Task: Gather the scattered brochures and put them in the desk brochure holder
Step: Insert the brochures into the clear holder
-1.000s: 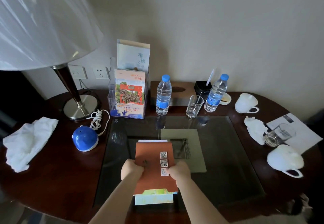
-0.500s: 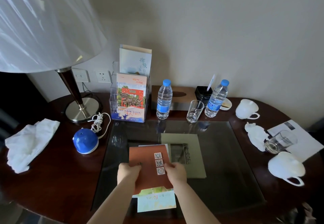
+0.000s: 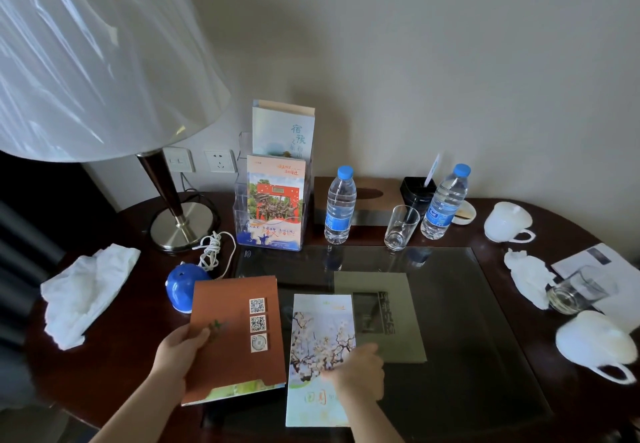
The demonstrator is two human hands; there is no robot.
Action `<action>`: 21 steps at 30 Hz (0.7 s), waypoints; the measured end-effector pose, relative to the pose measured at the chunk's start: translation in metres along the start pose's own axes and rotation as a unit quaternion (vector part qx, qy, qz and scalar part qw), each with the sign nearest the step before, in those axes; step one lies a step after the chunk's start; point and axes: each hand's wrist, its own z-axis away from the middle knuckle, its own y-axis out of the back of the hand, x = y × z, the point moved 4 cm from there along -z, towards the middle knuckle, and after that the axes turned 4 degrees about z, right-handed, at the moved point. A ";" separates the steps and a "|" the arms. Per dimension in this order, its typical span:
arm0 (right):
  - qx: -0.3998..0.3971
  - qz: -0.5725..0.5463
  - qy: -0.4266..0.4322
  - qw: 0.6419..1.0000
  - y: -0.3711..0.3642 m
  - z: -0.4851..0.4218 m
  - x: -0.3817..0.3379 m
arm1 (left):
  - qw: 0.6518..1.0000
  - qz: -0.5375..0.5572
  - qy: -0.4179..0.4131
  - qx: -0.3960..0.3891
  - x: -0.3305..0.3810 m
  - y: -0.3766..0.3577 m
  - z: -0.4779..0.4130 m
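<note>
The left hand (image 3: 180, 352) grips the rust-orange paper brochure (image 3: 239, 331) by its lower corner, while the right hand (image 3: 360, 373) lies flat on the pale blossom-print brochure (image 3: 322, 331) on the dark worktop's (image 3: 138, 356) glass inset. The clear acrylic brochure holder (image 3: 242, 207) stands well apart at the back, already stocked. A crowded slot could jam them, or a reach could topple the blue-capped water bottle (image 3: 339, 207) beside it.

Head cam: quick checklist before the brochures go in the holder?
1. Grip of left hand on orange brochure: ok.
2. Grip of right hand on blossom brochure: cannot tell; it lies over the right edge.
3. Both brochures squared into one stack: not ok, side by side.
4. Upright brochure holder: ok.
5. Room in its pockets: cannot tell, both hold brochures.
</note>
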 end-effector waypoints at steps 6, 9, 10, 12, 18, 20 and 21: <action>-0.048 -0.044 0.022 0.998 0.008 -0.016 0.006 | 1.000 0.002 -0.002 -0.001 0.002 0.009 -0.008; -0.059 -0.135 0.060 0.987 0.019 -0.030 0.007 | 1.000 0.007 0.001 0.004 0.002 0.007 -0.010; -0.061 -0.192 0.072 0.977 0.027 -0.033 0.006 | 1.000 0.011 0.005 0.005 0.002 0.006 -0.010; -0.052 -0.289 0.094 0.951 0.050 -0.036 0.003 | 1.000 0.015 0.015 -0.005 0.002 0.000 -0.011; -0.150 -0.493 0.125 0.848 0.103 -0.027 -0.008 | 1.000 0.013 0.015 -0.025 0.016 -0.040 0.004; -0.174 -0.517 0.140 0.826 0.101 -0.015 -0.021 | 0.999 0.016 0.004 -0.036 0.024 -0.058 0.013; -0.166 -0.507 0.153 0.831 0.097 -0.010 -0.028 | 0.998 0.023 0.001 -0.052 0.027 -0.068 0.017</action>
